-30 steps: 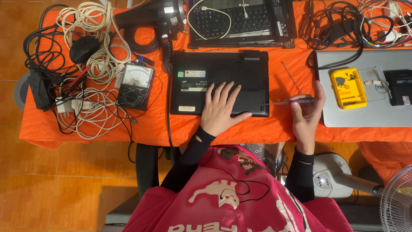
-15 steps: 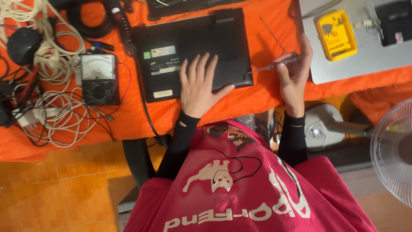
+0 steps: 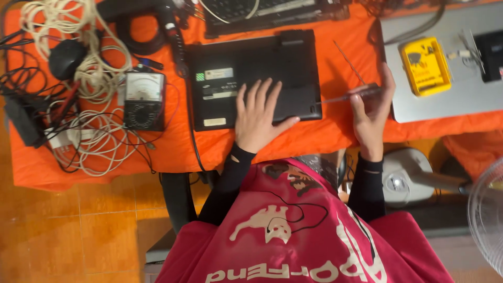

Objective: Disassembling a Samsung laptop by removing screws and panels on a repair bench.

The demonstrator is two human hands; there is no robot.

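Observation:
A black laptop [image 3: 251,63] lies closed, bottom side up, on the orange cloth of the table [image 3: 173,147]. My left hand [image 3: 259,118] rests flat on its near right part, fingers spread. My right hand [image 3: 372,112] is closed around the handle of a screwdriver [image 3: 343,96]. The thin shaft points left and its tip touches the laptop's near right corner. Both arms wear black sleeves and my shirt is pink.
An analog multimeter [image 3: 144,100] sits left of the laptop among tangled white and black cables [image 3: 89,136]. A second laptop's keyboard [image 3: 262,10] lies behind. At the right a silver laptop [image 3: 445,99] carries a yellow box [image 3: 425,65]. A fan [image 3: 484,209] stands at lower right.
The view has shifted and drawn closer to the table. My left hand stays on the laptop. My right hand has brought the screwdriver tip to the laptop's corner.

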